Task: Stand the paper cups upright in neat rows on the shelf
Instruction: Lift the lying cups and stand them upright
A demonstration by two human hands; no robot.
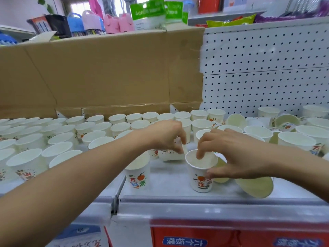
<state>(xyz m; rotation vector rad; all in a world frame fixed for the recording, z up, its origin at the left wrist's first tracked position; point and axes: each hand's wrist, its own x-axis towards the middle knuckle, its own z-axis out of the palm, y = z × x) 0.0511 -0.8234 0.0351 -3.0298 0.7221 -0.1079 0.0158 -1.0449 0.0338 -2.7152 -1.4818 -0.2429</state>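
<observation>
1. Head view, lower centre: the right hand point(236, 154) is shown gripping an upright paper cup point(201, 177). One fingertip is hooked inside the rim and the thumb is pressed on the outer wall. The cup stands on the shelf point(169, 186).
2. Just left of it, the left hand point(167, 136) is shown with its fingers curled, pinching the rim of a tilted cup point(169, 155). Most of that cup's body is hidden beneath the hand.
3. Left half of the frame: rows of upright cups point(53, 139) are packed close together. A front cup point(138, 173) is partly covered by the left forearm.
4. Lower right: tumbled cups point(254, 186) are seen lying on their sides. The nearest lies just beside the held cup, and its far side is masked by the right hand. Upright cups are mixed among them further back.
5. Upper left and centre: a cardboard sheet point(106, 68) is set behind the rows. At upper right, a perforated panel point(267, 68) backs the shelf.
6. Top edge: pink bags point(117, 24) and green packets point(149, 13) are blurred and partly cut off.
7. Bottom edge: red and blue labels point(195, 236) are cropped by the frame.
</observation>
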